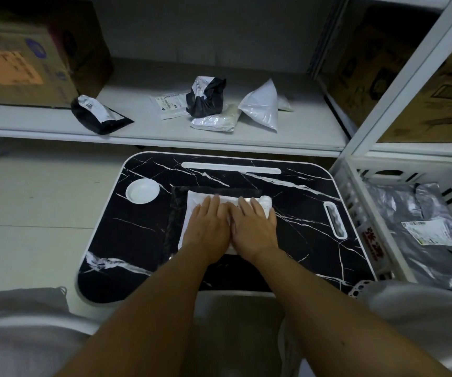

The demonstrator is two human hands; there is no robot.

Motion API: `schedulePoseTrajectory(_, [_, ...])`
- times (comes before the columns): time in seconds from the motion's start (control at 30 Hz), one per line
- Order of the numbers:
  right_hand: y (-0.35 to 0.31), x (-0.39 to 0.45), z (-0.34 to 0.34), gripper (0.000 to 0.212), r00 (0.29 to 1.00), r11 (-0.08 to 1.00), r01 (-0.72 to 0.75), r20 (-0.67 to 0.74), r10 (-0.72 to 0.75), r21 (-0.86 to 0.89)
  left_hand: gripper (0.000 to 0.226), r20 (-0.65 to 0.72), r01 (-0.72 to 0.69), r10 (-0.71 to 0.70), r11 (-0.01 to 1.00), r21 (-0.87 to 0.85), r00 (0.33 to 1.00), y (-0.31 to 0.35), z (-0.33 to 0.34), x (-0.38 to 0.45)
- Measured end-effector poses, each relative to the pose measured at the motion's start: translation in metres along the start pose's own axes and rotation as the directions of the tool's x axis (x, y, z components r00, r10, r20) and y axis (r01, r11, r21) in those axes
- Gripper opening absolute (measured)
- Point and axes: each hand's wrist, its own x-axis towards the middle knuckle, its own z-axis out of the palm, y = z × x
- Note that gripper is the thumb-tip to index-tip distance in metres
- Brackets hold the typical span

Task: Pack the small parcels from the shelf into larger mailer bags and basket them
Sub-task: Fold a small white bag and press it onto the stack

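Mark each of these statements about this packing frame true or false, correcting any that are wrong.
1. Both hands press flat on the white mailer bag. True: left hand, right hand.
2. The basket is empty. False: silver bags lie inside.
3. Small parcels remain on the shelf. True, e.g. the black parcel.
4. The round white dish sits right of the hands. False: left.

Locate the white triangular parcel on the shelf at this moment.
In the head view, the white triangular parcel stands at the right end of the shelf, just right of the black-and-white crumpled parcel.
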Motion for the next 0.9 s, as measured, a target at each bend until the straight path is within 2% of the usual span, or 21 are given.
schedulePoseTrajectory(0.07, [0.005, -0.002, 0.003, 0.043, 0.999, 1.000, -0.012, 0.031, 0.011, 0.025, 0.054, 0.049, 0.022, -0.020, 0.999, -0.029, 0.999, -0.001, 0.004, -0.003])
schedulePoseTrajectory(0.27, [0.008, 0.004, 0.005, 0.043, 0.998, 0.997, -0.024, 0.065, 0.019, 0.078, 0.047, 0.044, 0.147, -0.145, 0.988, -0.045, 0.989, -0.001, 0.003, -0.001])
schedulePoseTrajectory(0.47, [0.005, 0.017, -0.001, 0.044, 0.996, 0.998, -0.043, 0.083, 0.038, 0.055, 0.056, 0.048, 0.218, -0.215, 0.974, -0.061, 0.975, -0.004, -0.004, 0.007])
schedulePoseTrajectory(0.57, [-0.002, 0.023, -0.003, 0.046, 1.000, 1.000, 0.006, 0.014, -0.007, 0.023, 0.064, 0.031, 0.314, -0.313, 0.949, -0.026, 0.949, -0.008, -0.010, 0.006])
schedulePoseTrajectory(0.67, [-0.018, 0.022, 0.002, 0.043, 0.998, 0.997, 0.068, -0.014, -0.067, 0.035, 0.058, -0.008, 0.245, -0.245, 0.969, -0.015, 0.969, -0.013, -0.008, -0.003])
schedulePoseTrajectory(0.73, [-0.026, 0.019, 0.008, 0.042, 0.999, 0.998, 0.046, 0.007, -0.047, 0.043, 0.057, 0.034, 0.201, -0.200, 0.979, -0.038, 0.979, -0.020, -0.002, -0.009])
schedulePoseTrajectory(0.9, [-0.026, 0.014, 0.010, 0.045, 0.997, 1.000, -0.010, 0.078, 0.008, 0.018, 0.052, 0.112, 0.224, -0.210, 0.965, -0.136, 0.971, -0.031, 0.000, -0.012])
